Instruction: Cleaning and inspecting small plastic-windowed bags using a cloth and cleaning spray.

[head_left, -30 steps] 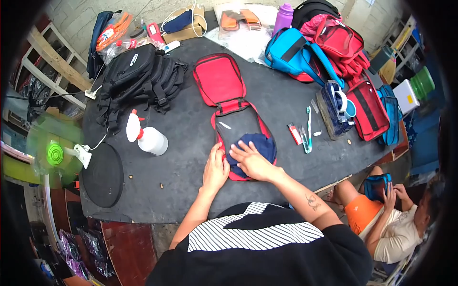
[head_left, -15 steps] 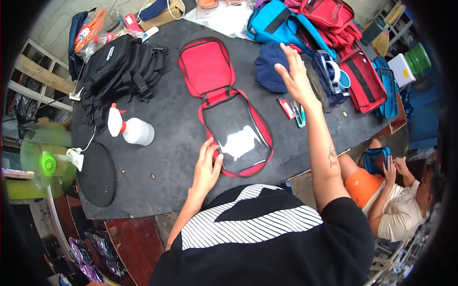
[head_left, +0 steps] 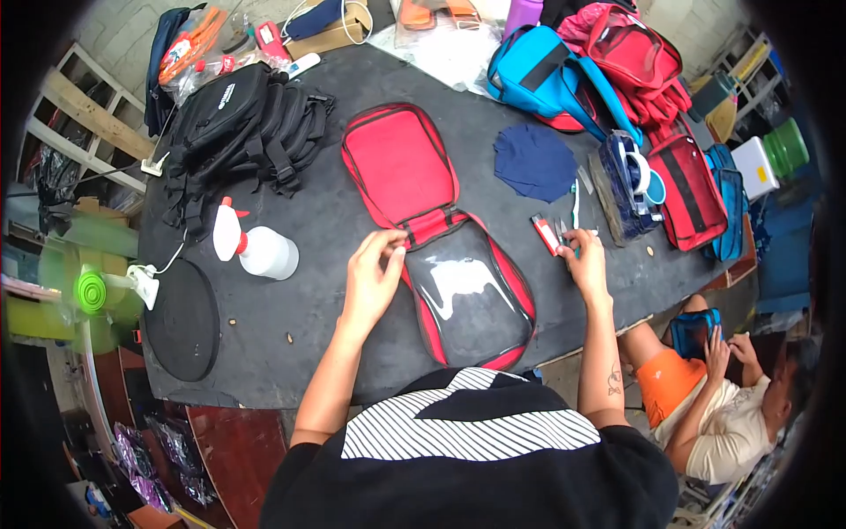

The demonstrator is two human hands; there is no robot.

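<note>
A red zip bag (head_left: 398,167) lies unfolded on the black table, its red padded half farther away and its clear plastic window half nearer me. At its left edge, by the hinge strip between the halves, my left hand (head_left: 374,275) has thumb and fingertips pinched together on the red fabric. To the right of the bag, my right hand (head_left: 585,264) closes over small thread snips (head_left: 560,229), whose blades show beyond the fingers and whose handle is mostly covered. A red lighter-like item (head_left: 545,235) lies just left of those fingertips.
Beyond my right hand sit a navy cloth (head_left: 535,162), a clear-fronted case with tape rolls (head_left: 621,189) and red and blue bags (head_left: 683,189). On the left are a spray bottle (head_left: 269,253), black backpacks (head_left: 238,132) and a running fan (head_left: 90,292). A seated person (head_left: 723,397) works at lower right.
My right hand has come back from beside the navy cloth down to the small tools and closed there. The left hand has slid up the bag's left edge to the hinge.
</note>
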